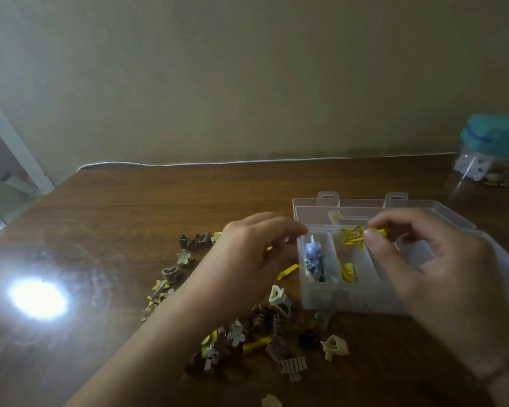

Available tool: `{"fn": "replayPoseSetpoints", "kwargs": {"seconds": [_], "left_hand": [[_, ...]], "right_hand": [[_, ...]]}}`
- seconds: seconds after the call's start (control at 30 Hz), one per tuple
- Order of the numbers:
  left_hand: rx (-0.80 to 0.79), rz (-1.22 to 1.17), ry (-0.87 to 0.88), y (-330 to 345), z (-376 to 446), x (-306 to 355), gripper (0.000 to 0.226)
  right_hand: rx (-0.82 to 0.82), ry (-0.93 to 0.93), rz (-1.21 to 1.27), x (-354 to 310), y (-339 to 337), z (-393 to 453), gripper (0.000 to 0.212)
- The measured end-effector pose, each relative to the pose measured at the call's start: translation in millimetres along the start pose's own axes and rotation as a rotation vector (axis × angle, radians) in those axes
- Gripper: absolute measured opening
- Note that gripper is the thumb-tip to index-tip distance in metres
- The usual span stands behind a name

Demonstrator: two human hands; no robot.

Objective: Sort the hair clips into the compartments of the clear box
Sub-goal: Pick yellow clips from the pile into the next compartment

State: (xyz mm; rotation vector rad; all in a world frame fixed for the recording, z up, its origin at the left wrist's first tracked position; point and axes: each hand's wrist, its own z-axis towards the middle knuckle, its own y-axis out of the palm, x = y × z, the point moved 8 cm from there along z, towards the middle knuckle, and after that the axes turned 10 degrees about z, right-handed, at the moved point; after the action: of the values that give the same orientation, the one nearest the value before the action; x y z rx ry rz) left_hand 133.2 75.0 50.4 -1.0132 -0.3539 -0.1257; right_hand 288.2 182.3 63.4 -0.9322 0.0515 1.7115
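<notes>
A clear compartment box [347, 301] sits on the wooden table with its lid [450, 214] open behind it. My right hand [429, 268] pinches a yellow star clip [353, 237] above the box's second compartment. Blue clips [314, 258] fill the leftmost compartment, and yellow clips [348, 271] lie in the one beside it. My left hand [247, 259] hovers at the box's left edge with fingers loosely curled; whether it holds anything is hidden. A loose pile of brown, cream and yellow clips [247, 336] lies left of and in front of the box.
A teal-lidded clear jar [494, 148] stands at the table's back right. A bright glare spot [37, 298] sits on the table at the left. A wall runs along the table's far edge, and a cream clip [271, 400] lies near the front edge.
</notes>
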Motion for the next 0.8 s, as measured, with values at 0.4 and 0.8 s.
{"fn": "replayPoseSetpoints", "kwargs": {"seconds": [0.4, 0.8], "left_hand": [[-0.275, 0.301, -0.014, 46, 0, -33, 0.017], [-0.167, -0.296, 0.002, -23, -1, 10, 0.016]], "right_hand": [[-0.063, 0.074, -0.089, 15, 2, 1, 0.017], [-0.126, -0.193, 0.131, -29, 28, -11, 0.020]]}}
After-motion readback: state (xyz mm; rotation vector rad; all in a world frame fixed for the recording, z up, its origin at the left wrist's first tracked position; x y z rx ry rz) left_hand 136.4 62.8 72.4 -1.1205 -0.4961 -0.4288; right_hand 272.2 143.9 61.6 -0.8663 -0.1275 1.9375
